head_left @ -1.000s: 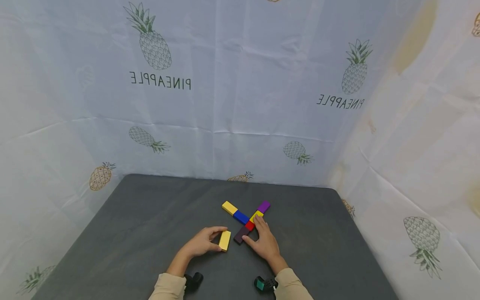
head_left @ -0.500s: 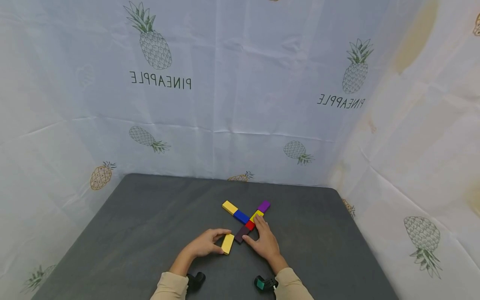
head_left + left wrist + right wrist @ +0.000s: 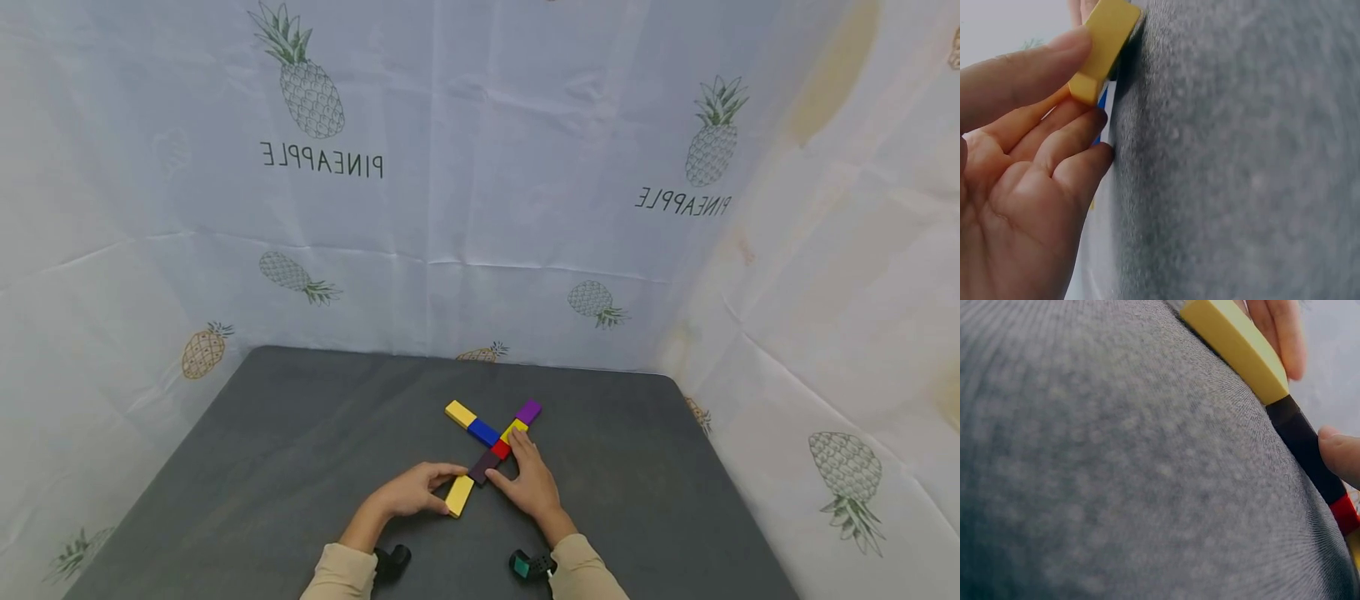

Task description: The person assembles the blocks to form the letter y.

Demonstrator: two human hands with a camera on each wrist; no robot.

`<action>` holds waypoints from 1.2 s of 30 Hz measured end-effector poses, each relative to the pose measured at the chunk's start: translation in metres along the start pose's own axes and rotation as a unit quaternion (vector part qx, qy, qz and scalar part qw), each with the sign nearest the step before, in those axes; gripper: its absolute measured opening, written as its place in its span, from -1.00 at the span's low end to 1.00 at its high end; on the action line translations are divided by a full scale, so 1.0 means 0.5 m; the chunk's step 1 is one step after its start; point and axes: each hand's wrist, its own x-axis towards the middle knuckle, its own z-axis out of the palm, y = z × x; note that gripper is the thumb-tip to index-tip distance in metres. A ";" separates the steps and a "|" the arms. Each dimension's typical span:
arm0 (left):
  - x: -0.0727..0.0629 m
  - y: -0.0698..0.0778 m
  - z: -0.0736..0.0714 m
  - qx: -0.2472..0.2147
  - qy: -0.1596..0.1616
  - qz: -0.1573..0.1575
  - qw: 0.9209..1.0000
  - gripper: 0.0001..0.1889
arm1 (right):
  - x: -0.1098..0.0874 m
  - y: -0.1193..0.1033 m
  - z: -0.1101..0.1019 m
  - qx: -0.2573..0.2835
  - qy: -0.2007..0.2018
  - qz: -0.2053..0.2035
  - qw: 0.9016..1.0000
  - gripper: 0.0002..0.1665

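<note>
My left hand (image 3: 411,490) pinches a light yellow block (image 3: 459,497) between thumb and fingers, low at the table. In the right wrist view this yellow block (image 3: 1238,347) meets the end of a dark, near-black block (image 3: 1304,450). From the dark block a diagonal row runs away through a red block (image 3: 500,450), a bright yellow block (image 3: 512,431) and a purple block (image 3: 528,412). My right hand (image 3: 532,485) rests along that row, its thumb touching the dark block and its fingertips on the bright yellow one, which they partly cover.
A blue block (image 3: 483,432) branches off the row toward the far left, followed by another light yellow block (image 3: 460,413). All lie on a dark grey table (image 3: 322,417). A pineapple-print curtain (image 3: 480,208) hangs behind the table's far edge and along its sides.
My left hand has moved slightly right and nearer me, turning the light yellow block until its end meets the dark block. The right hand stays in place.
</note>
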 end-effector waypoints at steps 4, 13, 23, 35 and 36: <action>0.005 0.002 0.005 0.010 -0.009 0.002 1.000 -0.32 | 0.000 0.000 0.000 0.002 0.001 -0.001 1.000 0.04; 0.012 0.001 0.012 0.066 -0.023 0.000 0.998 -0.33 | -0.001 0.002 0.001 -0.004 0.006 0.000 1.000 0.02; 0.008 0.004 0.015 0.091 -0.012 -0.023 0.995 -0.33 | -0.002 -0.001 -0.002 -0.001 0.001 -0.001 1.000 0.02; 0.006 0.003 0.015 0.104 -0.013 -0.027 0.994 -0.32 | -0.001 0.000 -0.001 -0.001 -0.006 0.001 1.000 0.03; 0.005 0.002 0.015 0.102 -0.013 -0.026 0.994 -0.32 | -0.001 -0.001 0.000 0.000 -0.006 0.001 1.000 0.03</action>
